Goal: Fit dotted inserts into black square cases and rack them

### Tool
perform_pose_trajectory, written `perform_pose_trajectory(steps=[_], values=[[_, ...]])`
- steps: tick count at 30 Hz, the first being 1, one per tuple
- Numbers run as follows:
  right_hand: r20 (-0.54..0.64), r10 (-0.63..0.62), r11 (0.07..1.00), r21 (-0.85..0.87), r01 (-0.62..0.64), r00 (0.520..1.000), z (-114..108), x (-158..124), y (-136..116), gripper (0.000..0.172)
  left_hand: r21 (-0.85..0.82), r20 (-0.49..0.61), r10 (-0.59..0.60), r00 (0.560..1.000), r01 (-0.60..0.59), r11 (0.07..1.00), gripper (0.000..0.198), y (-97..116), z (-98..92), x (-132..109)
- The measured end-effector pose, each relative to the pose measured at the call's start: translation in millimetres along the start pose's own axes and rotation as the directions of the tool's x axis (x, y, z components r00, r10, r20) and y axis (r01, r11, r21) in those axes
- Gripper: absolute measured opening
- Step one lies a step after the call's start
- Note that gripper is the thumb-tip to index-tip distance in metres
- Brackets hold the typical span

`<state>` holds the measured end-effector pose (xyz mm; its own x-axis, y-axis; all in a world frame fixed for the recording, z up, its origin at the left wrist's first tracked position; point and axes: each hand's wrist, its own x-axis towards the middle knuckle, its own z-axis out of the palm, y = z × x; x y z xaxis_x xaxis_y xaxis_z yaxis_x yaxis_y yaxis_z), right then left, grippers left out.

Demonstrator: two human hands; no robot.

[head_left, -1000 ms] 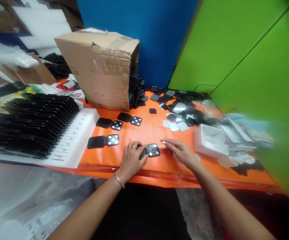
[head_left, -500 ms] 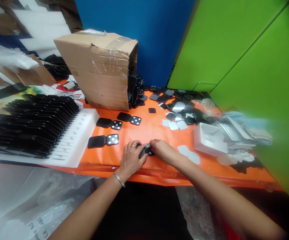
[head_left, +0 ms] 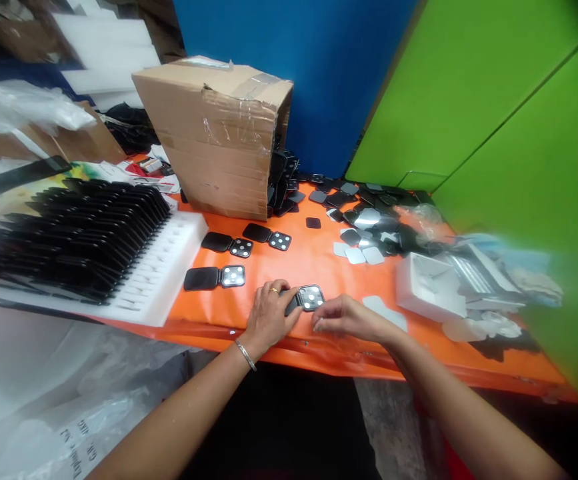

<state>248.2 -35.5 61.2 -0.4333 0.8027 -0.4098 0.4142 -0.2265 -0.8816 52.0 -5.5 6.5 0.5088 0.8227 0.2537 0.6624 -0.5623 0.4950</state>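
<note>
My left hand (head_left: 270,311) is closed around the plain black half of a hinged two-part piece (head_left: 311,297) on the orange table. The piece's other half is a square with several pale round discs, lying face up and uncovered. Just to its right and nearer the table edge is my right hand (head_left: 336,318), apart from the piece. Its thumb and fingertips are pinched together; whatever they may hold is too small to name. Three similar hinged pieces lie open to the left: one in front (head_left: 233,275), one behind it (head_left: 241,247) and one farther back (head_left: 280,241).
A white foam block (head_left: 169,287) holds rows of black panels at left. Behind stands a cardboard box (head_left: 209,147) spilling black parts. Black and grey square plates (head_left: 351,237) are heaped at back right, near a white box (head_left: 426,287). Pale sheets (head_left: 386,311) lie right of my hand.
My right hand has come off the disc-covered square and drawn back toward the table edge, leaving its discs visible. My left hand stays on the piece. The whole view has shifted slightly.
</note>
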Motion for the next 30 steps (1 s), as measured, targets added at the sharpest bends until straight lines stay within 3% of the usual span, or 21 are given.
perform_pose_trajectory(steps=[3,6,8,11,14,18,21,24,30], values=[[-0.315,-0.033,0.999,-0.012,0.031,0.949,1,9,6,0.022,-0.005,0.0,0.001,1.0,-0.001,1.0,0.038,-1,0.2,0],[-0.459,-0.121,0.987,-0.152,0.056,0.88,2,31,10,0.018,0.0,0.004,-0.002,1.0,0.002,1.0,0.038,-1,0.4,0],[-0.461,-0.19,0.947,-0.32,0.038,0.867,3,44,10,0.014,0.004,0.008,-0.005,1.0,0.005,1.0,0.038,-1,0.3,0],[-0.369,-0.295,0.815,-0.579,0.03,0.882,5,56,7,0.016,0.003,0.013,-0.008,1.0,0.008,1.0,0.038,0,-0.5,0],[-0.304,-0.314,0.721,-0.692,0.018,0.899,7,58,1,0.021,-0.006,0.012,-0.018,1.0,0.018,1.0,0.039,1,-1.3,0],[-0.333,-0.223,0.744,-0.665,-0.06,0.916,6,53,-4,0.019,-0.022,0.01,-0.032,0.999,0.032,0.999,0.038,1,-1.6,0],[-0.422,-0.195,0.779,-0.616,-0.122,0.885,6,52,-3,0.009,-0.028,0.011,-0.027,1.0,0.027,0.999,0.037,0,-1.3,0],[-0.494,-0.148,0.816,-0.55,-0.176,0.857,8,55,-2,0.012,-0.026,0.012,-0.029,1.0,0.029,0.999,0.037,0,-1.0,1],[-0.469,-0.118,0.808,-0.558,-0.19,0.875,9,60,-6,0.013,-0.016,0.024,-0.047,0.999,0.048,0.999,0.036,1,-1.4,2]])
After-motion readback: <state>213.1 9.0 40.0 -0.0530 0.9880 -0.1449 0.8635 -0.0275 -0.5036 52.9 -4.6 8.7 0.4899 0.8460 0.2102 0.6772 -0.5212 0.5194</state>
